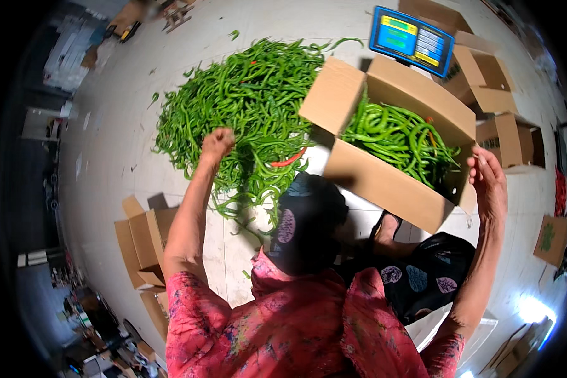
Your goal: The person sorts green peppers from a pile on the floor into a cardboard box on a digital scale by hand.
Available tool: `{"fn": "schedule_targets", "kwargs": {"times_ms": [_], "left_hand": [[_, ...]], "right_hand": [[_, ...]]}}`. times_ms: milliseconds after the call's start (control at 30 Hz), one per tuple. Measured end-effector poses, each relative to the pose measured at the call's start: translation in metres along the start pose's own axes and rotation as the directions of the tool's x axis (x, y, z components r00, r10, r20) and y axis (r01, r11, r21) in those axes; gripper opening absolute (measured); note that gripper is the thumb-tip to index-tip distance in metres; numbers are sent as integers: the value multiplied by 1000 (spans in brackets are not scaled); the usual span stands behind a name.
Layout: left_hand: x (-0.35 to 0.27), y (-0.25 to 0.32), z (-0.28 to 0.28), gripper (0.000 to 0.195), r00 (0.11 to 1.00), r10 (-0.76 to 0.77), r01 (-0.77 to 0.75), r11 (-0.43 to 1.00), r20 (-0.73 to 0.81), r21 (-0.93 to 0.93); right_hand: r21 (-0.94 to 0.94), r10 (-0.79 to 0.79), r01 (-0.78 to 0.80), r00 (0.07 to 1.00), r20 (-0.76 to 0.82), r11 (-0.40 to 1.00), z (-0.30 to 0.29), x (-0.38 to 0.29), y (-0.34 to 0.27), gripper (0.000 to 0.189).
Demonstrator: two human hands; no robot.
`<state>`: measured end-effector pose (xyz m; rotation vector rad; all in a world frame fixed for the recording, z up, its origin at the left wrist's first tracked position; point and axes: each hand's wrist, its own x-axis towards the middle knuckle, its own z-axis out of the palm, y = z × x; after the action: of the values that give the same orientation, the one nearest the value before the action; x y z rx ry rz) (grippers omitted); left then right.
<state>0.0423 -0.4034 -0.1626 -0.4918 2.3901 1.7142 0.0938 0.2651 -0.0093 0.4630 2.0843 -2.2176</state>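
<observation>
My left hand is over the near side of a large heap of long green chili peppers on the floor. Its fingers are curled in and their tips are hidden, so I cannot tell whether a pepper is inside. A red chili pepper lies in the heap to its right. An uncovered cardboard box, partly filled with green peppers, stands right of the heap. At the box's right end is my right hand, loosely bent with nothing visible in it; whether it touches the cardboard is unclear.
A scale display with a blue frame rises behind the box. More cardboard boxes stand at the far right, and others lie at the left. My knee in dark patterned trousers is between the heap and me.
</observation>
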Motion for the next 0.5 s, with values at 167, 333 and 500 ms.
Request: {"fn": "schedule_targets", "kwargs": {"times_ms": [167, 333, 500], "left_hand": [[-73, -188, -62, 9, 919, 63, 178, 815, -389, 551], [-61, -163, 35, 26, 944, 216, -6, 767, -250, 641], [-23, -109, 60, 49, 871, 481, -183, 512, -103, 839]], "right_hand": [[-36, 57, -54, 996, 75, 998, 21, 18, 7, 26], [-120, 85, -82, 996, 18, 989, 24, 18, 4, 25], [-159, 106, -98, 993, 42, 982, 40, 24, 6, 24]]}}
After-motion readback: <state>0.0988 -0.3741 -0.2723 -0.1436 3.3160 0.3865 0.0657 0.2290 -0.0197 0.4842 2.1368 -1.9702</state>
